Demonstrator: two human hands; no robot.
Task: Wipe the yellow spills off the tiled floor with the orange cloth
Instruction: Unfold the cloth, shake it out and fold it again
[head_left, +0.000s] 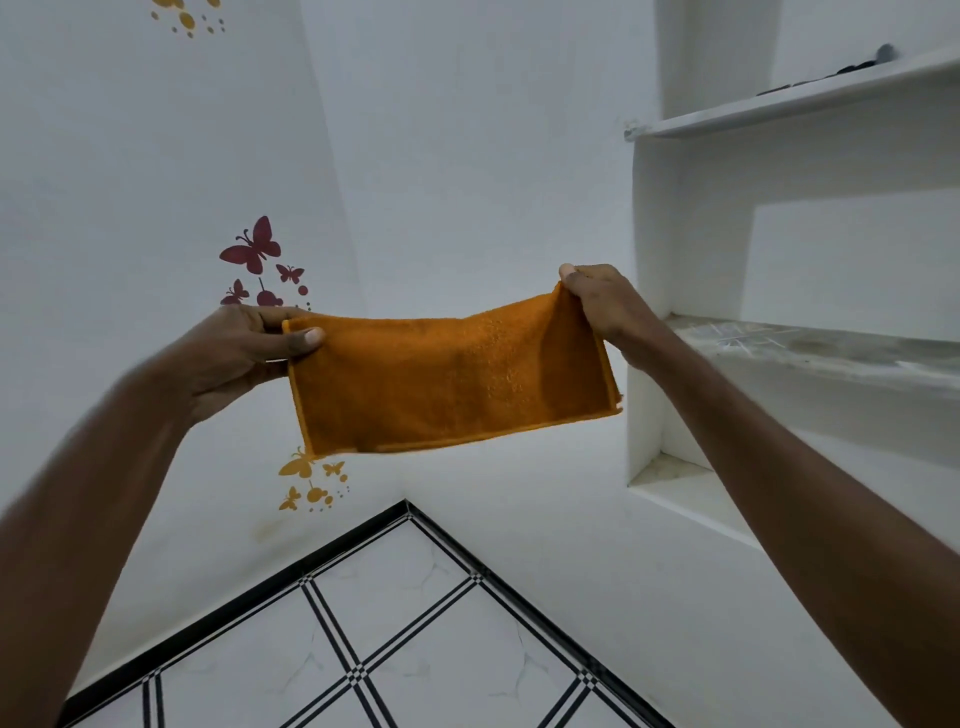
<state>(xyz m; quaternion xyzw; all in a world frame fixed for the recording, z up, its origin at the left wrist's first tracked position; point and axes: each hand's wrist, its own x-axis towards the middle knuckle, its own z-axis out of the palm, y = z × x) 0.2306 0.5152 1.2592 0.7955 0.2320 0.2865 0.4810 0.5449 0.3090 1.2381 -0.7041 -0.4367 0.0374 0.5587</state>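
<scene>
An orange cloth (447, 379) hangs stretched flat in the air in front of a white room corner, folded into a wide rectangle. My left hand (244, 348) pinches its upper left corner between thumb and fingers. My right hand (602, 306) grips its upper right corner from behind. Below lies the tiled floor (415, 649), white tiles with black striped lines. No yellow spill shows on the visible part of the floor.
Two white walls meet at the corner (405, 501) with a black skirting. Butterfly stickers (254, 249) decorate the left wall. Built-in white shelves (810, 343) fill the right wall, with small dark items on the top shelf (841, 67).
</scene>
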